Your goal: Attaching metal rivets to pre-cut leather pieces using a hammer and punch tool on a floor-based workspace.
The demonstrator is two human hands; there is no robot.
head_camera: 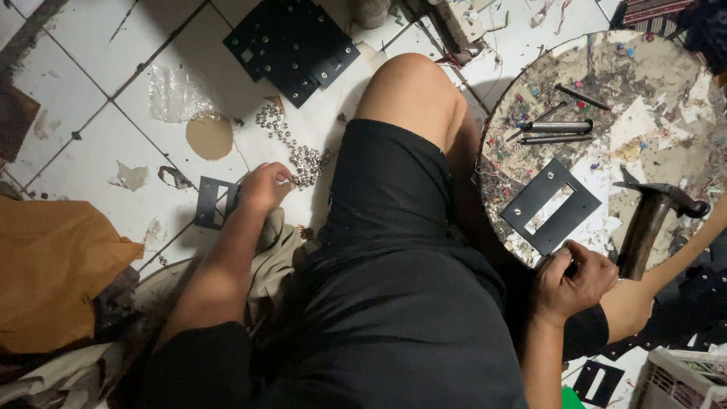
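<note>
My left hand (263, 186) reaches down to the white tiled floor (91, 68) beside my left thigh, fingers pinched at the near edge of a heap of small silvery fasteners (297, 151). I cannot tell whether one is already caught between my fingertips. Just to the left of that hand lies a small black metal plate with a rectangular opening (213, 203), flat on the tiles.

My right hand (573, 282) is clenched into a loose fist at the near rim of a round, scarred wooden work block (681, 98). It seems to grip something small and dark, too hidden to name. Just beyond its knuckles, flat on the block, sits another black plate with a rectangular cutout (550, 205) and two pale studs set in it. A hammer (653, 216) stands just right of my hand, head up against the block. Farther back on the block lie two metal punches (556, 131) side by side.

My bent knee in black shorts (394, 242) fills the middle of the view. Farther out on the floor are a stack of larger black plates (291, 42), a crumpled clear plastic bag (176, 95), a round brown disc (210, 137), and orange cloth (53, 273) at far left.
</note>
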